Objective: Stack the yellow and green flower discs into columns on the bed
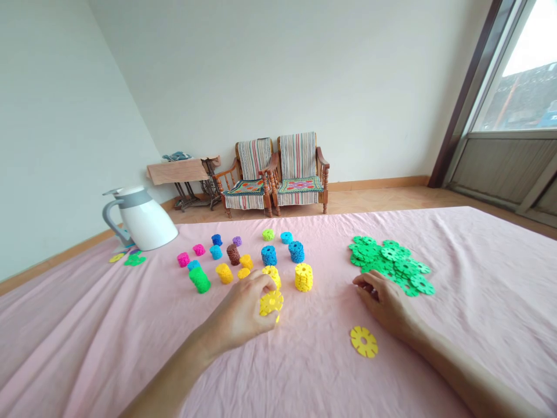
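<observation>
My left hand (246, 305) has its thumb and fingers closed around the near stack of yellow slotted flower-shaped discs (272, 302), the top disc facing me. Just behind it stands another yellow stack (272, 277), partly covered by my fingers. A separate yellow stack (303, 277) is upright to the right. My right hand (387, 299) rests low over the cloth with its fingers curled together, and no disc shows in them. It is at the near edge of a loose pile of green discs (391, 261). One yellow disc (364, 341) lies flat below that hand.
Small stacks in several colours, among them a green stack (199, 280), a brown one (233, 254) and a blue one (296, 252), stand left of centre. A white jug (148, 220) is at the far left on the pink cloth (322, 371). Two chairs (300, 168) stand beyond.
</observation>
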Demonstrator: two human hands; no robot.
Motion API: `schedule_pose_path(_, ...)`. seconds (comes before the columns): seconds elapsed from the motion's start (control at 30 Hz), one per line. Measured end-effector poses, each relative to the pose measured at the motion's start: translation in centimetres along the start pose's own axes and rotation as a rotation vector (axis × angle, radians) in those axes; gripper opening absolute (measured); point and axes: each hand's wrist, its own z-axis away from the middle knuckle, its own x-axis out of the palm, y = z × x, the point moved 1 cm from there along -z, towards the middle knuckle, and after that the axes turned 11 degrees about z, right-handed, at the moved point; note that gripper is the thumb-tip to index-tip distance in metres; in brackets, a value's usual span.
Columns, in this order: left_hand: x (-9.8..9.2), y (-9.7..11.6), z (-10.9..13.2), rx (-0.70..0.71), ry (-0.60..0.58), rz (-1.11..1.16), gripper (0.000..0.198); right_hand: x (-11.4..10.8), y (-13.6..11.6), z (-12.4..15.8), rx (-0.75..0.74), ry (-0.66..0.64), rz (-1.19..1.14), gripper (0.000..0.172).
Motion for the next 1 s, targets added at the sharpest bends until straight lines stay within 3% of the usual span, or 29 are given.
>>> schedule_pose_path(0.33, 0.1, -1.3, 0.3, -0.042, -0.018, -0.066, 0.021, 0.3, 0.3, 0.0, -0.016, 0.013, 0.019, 0.018)
schedule_pose_path(0.53, 0.1, -0.3, 1.1, -0.007, 0.064, 0.021, 0.022, 0.2, 0.2, 0.0, -0.007, 0.015, -0.007, 0.018)
schedule_pose_path(0.6, 0.7, 0.3, 1.5, 0.026, 0.041, 0.043, 0.018, -0.1, 0.1, -0.1, 0.012, -0.005, -0.018, 0.020)
schedule_pose_path(0.73, 3.1, 1.1, 2.5, 0.103, -0.155, 0.063, 0.013, -2.1, -1.3, -0.2, 0.038, -0.220, -0.082, 0.021)
schedule_pose_path(0.87, 5.2, 0.9, 2.9, 0.157, -0.277, 0.100, 0.011, -4.5, -3.4, 1.4, -0.058, -0.450, -0.140, 0.015)
schedule_pose_path(1.0, 6.2, 0.5, 3.0, 0.170, -0.264, 0.151, 0.012, -4.9, -4.0, 4.1, -0.161, -0.447, -0.132, 0.047)
